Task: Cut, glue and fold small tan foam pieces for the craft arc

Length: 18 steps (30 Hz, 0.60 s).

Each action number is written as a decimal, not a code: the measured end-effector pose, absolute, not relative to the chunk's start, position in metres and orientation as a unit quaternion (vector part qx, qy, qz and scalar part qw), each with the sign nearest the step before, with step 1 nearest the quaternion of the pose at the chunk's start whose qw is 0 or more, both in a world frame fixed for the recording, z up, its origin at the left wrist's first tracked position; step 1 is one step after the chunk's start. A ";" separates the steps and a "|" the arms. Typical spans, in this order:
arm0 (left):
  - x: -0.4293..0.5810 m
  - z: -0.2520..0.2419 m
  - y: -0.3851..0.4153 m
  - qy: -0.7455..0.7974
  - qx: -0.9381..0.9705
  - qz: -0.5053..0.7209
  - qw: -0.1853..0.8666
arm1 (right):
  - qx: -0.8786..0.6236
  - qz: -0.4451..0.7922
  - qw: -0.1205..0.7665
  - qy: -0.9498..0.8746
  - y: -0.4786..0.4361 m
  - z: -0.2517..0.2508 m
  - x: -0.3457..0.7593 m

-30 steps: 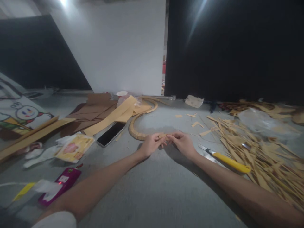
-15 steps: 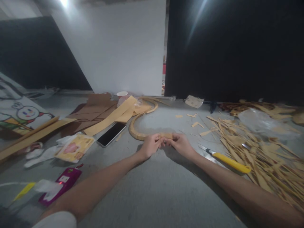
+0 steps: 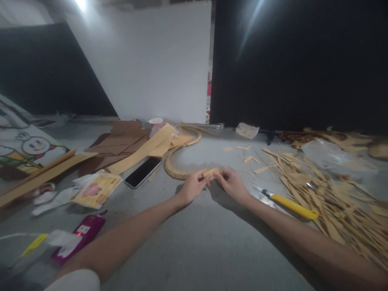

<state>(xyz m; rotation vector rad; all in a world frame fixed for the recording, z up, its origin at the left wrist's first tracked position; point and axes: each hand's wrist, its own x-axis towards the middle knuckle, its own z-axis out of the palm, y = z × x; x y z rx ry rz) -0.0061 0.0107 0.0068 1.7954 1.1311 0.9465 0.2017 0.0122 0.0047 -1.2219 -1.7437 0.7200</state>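
Note:
A long tan strip (image 3: 174,173), bent in an S-curve and looking wrapped in sections, lies on the grey surface and runs up to my hands. My left hand (image 3: 193,186) is closed in a pinch on its near end. A short flat tan piece (image 3: 211,172) sticks out at my left fingertips. My right hand (image 3: 233,185) pinches the right end of that piece between thumb and fingers. Fingers cover the spot where piece and strip meet. Right of my right hand lies a yellow utility knife (image 3: 291,205), its blade pointing at the hand.
A heap of thin tan offcuts (image 3: 324,198) spreads at the right, beside clear plastic (image 3: 333,155). To the left are a phone (image 3: 143,171), brown sheets (image 3: 118,139), a tissue pack (image 3: 96,189) and a purple power strip (image 3: 86,232) with a cable. Panels stand behind.
The tan piece between my hands has tilted, and less of it shows at the right. My right fingers have shifted slightly on it. My left hand stays nearly in place.

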 end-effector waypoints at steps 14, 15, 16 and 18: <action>0.012 0.013 -0.025 0.362 0.911 0.196 0.030 | -0.582 0.116 0.214 -0.776 0.018 0.014 0.220; 0.012 0.013 -0.025 0.358 0.912 0.198 0.021 | -0.570 0.106 0.221 -0.784 0.016 0.012 0.222; 0.012 0.013 -0.024 0.353 0.914 0.200 0.012 | -0.558 0.098 0.227 -0.793 0.014 0.010 0.225; 0.011 0.013 -0.023 0.346 0.916 0.202 -0.004 | -0.533 0.085 0.233 -0.809 0.010 0.004 0.229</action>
